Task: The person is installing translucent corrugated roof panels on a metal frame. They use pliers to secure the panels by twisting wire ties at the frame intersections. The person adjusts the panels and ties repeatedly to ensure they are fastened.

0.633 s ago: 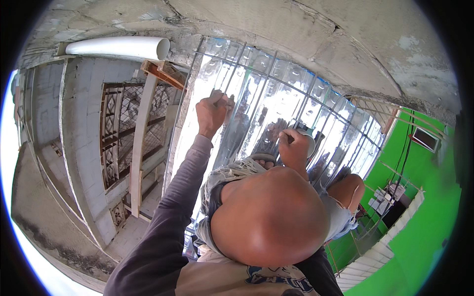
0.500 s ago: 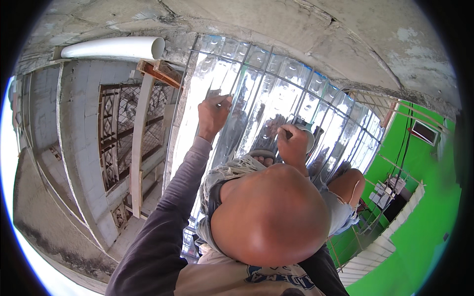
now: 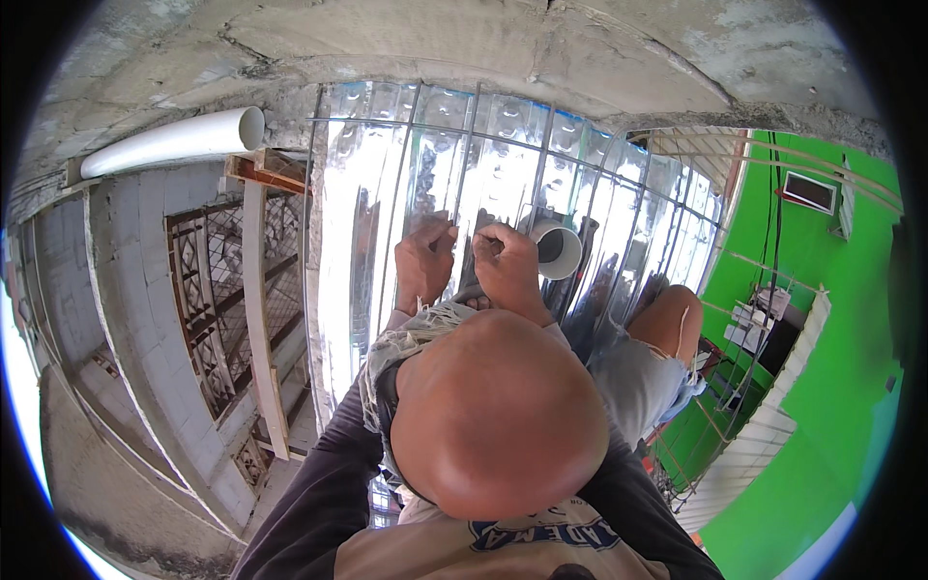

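Observation:
Both my hands work close together above shiny corrugated metal sheeting (image 3: 348, 280), which has thin steel bars (image 3: 471, 155) crossing it in a grid. My left hand (image 3: 422, 261) is closed, thumb and finger pinched near one of the bars. Beside it, my right hand (image 3: 507, 263) is curled in a pinch too. Whatever lies between the fingertips of either hand is too small to make out. Just right of my right hand, a short white pipe (image 3: 577, 259) stands with its round mouth facing up. My bare knee (image 3: 498, 416) hides the sheeting nearer to me.
A rough concrete beam (image 3: 464, 43) runs across the far side. A long white pipe (image 3: 179, 142) lies at the far left, near a wooden post (image 3: 263, 309) and a drop beside a block wall (image 3: 145, 271). On the right, a green wall (image 3: 822, 387) stands below, with hanging cables (image 3: 776, 222).
My right hand has moved left, away from the short white pipe, and is now beside my left hand. My left hand has come lower and closer in. The view has shifted slightly.

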